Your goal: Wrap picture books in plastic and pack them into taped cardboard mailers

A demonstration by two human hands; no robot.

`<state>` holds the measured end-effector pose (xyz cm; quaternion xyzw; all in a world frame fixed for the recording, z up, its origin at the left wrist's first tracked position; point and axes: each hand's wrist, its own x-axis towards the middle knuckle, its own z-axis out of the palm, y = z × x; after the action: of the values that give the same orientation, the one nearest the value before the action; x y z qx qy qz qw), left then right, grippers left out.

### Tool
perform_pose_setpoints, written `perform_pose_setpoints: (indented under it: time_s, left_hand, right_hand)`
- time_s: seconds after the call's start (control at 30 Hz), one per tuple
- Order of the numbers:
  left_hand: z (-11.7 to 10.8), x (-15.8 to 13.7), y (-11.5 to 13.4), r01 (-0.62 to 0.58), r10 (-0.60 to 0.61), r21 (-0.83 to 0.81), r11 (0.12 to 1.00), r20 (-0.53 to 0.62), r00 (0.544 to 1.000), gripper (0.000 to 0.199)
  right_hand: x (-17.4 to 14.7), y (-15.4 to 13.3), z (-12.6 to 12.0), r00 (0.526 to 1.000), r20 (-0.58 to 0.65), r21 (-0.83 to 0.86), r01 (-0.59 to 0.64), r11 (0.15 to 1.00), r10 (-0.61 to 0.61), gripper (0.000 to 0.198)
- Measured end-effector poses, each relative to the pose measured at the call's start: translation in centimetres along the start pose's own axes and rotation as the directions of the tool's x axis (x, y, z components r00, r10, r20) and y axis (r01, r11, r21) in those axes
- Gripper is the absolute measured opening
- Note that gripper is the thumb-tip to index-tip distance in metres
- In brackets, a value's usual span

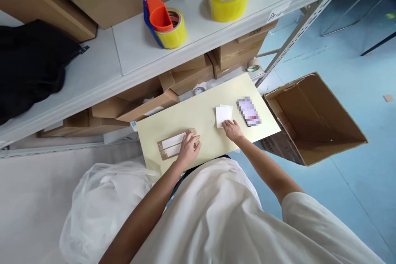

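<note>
"Gripping anything?"
"Left hand (189, 147) half-open over the right end of the brown carton (170, 144); right hand (232, 130), fingers slightly spread, touching white papers (223, 114)."
"Room?"
"Open tabletop (206, 130) between"

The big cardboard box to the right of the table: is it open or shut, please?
It is open: the cardboard box shows its brown inside, and no flap covers its mouth.

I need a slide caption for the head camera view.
Left hand at a brown package, right hand touching white paper pieces, on a pale table beside an open cardboard box.
</note>
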<state>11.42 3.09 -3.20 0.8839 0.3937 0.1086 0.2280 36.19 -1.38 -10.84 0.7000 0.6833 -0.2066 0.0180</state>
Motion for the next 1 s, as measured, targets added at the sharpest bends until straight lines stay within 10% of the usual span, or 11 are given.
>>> perform_pose_setpoints:
  time_s: [0.27, 0.47, 0.6, 0.7, 0.83, 1.0]
  left_hand:
    - [-0.3, 4.8, 2.6, 0.023, -0.021, -0.019, 1.000, 0.091, 0.996, 0.029]
    - [-2.0, 10.5, 6.1, -0.124, 0.112, 0.063, 0.990, 0.170, 0.979, 0.049]
    - [-4.0, 11.8, 7.0, -0.056, 0.051, 0.022, 0.998, 0.175, 0.983, 0.024]
    - [-5.8, 11.9, 5.7, 0.075, -0.054, -0.121, 0.990, 0.165, 0.985, 0.020]
    - [-7.1, 12.2, 3.5, 0.230, -0.191, -0.249, 0.941, 0.170, 0.967, 0.021]
    - [-7.3, 12.8, 4.3, 0.149, -0.145, 0.018, 0.989, -0.116, 0.983, 0.033]
  right_hand:
    - [0.1, 1.8, -2.7, 0.994, -0.108, 0.115, -0.021, 0.993, 0.033, 0.034]
    - [-0.4, 0.5, -6.8, 0.880, -0.431, 0.282, 0.340, 0.897, -0.198, 0.030]
    - [-0.4, 0.3, -8.3, 0.823, -0.565, 0.498, 0.390, 0.774, -0.051, 0.047]
    - [0.4, 1.3, -8.0, 0.849, -0.525, 0.662, 0.356, 0.659, 0.068, 0.063]
    - [1.6, 1.8, -7.0, 0.948, -0.317, 0.817, 0.261, 0.513, 0.023, 0.030]
    - [2.0, 0.3, -6.8, 0.946, -0.309, 0.814, 0.211, 0.541, 0.096, 0.022]
